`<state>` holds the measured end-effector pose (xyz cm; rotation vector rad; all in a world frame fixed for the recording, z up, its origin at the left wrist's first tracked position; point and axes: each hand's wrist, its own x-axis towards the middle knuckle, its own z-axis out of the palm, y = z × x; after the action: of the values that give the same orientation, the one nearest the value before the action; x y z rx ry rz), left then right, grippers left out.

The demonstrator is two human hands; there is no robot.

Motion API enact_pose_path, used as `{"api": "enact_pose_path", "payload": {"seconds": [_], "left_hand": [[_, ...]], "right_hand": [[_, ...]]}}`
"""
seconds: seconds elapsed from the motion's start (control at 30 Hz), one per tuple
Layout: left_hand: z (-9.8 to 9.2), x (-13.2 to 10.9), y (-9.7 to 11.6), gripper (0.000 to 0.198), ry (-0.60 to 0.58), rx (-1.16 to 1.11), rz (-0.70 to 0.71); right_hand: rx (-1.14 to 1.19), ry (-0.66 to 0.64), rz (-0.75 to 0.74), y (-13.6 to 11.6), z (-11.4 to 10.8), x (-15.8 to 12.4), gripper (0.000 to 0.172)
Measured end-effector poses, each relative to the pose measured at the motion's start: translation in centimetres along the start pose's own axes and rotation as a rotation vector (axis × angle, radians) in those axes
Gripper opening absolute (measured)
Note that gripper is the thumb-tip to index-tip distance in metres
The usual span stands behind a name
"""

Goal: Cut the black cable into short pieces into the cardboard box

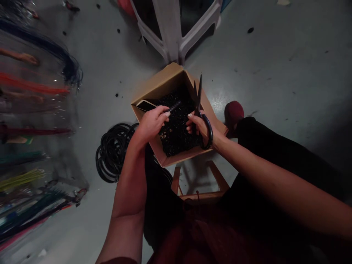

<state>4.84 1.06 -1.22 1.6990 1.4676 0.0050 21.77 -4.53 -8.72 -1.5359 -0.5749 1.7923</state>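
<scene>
My left hand pinches a short dark ribbed piece that looks like a coil or ridged tube, its free end pointing up and right. On the right, black-handled scissors sit in my right hand, blades pointing away from me and slightly parted; its fingers are curled around the handle. Both hands are over an open cardboard box holding many small black pieces. A dark flat object with a pale edge, perhaps a phone, leans inside the box's left corner.
Coiled black tubing lies on the floor left of the box. A white plastic stool stands just beyond it. Bundles of coloured cords fill the left side, blurred. A wooden frame is below the box.
</scene>
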Motion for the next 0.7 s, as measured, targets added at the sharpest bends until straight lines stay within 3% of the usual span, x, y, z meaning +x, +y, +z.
{"api": "enact_pose_path", "payload": {"seconds": [0.3,0.7], "left_hand": [[-1.3,0.2,-1.1,0.036,0.022,-0.064,0.008],[-1.6,0.2,-0.8,0.038,-0.027,-0.029,0.024]], "right_hand": [[-0.326,-0.175,-0.041,0.7,1.2,-2.1,0.026],[-0.354,-0.257,-0.102,0.5,1.1,-2.2,0.033]]}}
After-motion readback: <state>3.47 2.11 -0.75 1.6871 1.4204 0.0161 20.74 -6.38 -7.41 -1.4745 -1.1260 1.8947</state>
